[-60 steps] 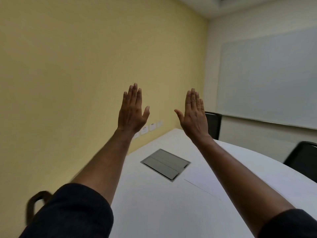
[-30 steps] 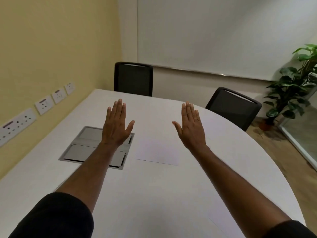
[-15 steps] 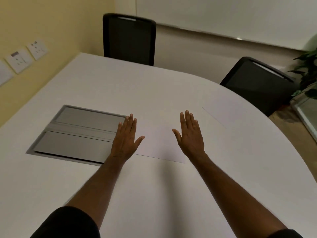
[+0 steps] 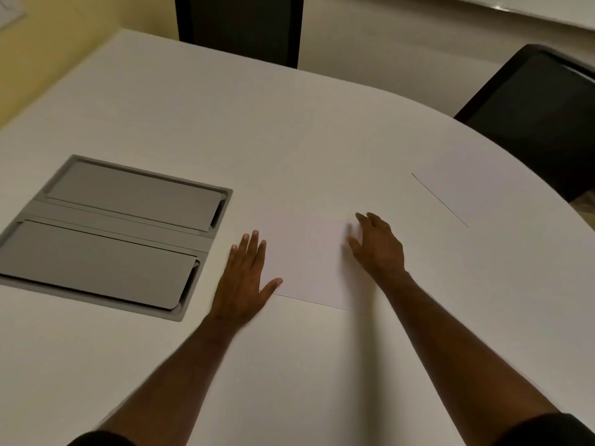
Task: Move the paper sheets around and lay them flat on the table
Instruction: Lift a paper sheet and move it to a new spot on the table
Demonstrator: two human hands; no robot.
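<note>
A white paper sheet [image 4: 309, 252] lies flat on the white table [image 4: 225, 117], between my two hands. My left hand [image 4: 243, 278] rests palm down on the sheet's left edge, fingers straight and apart. My right hand [image 4: 380, 246] hovers on the sheet's right side with fingers curled down, touching or nearly touching the paper; it is blurred. A second white sheet [image 4: 476, 188] lies flat near the table's right rim, apart from both hands.
A grey cable hatch [image 4: 109, 233] with two lids is set into the table to the left of my left hand. Two dark chairs stand beyond the table, one at the far edge [image 4: 238, 24] and one at the right [image 4: 541, 111].
The view tilted down from the wall to the table. Both hands came down from raised, open poses onto the near sheet; the right hand's fingers curled.
</note>
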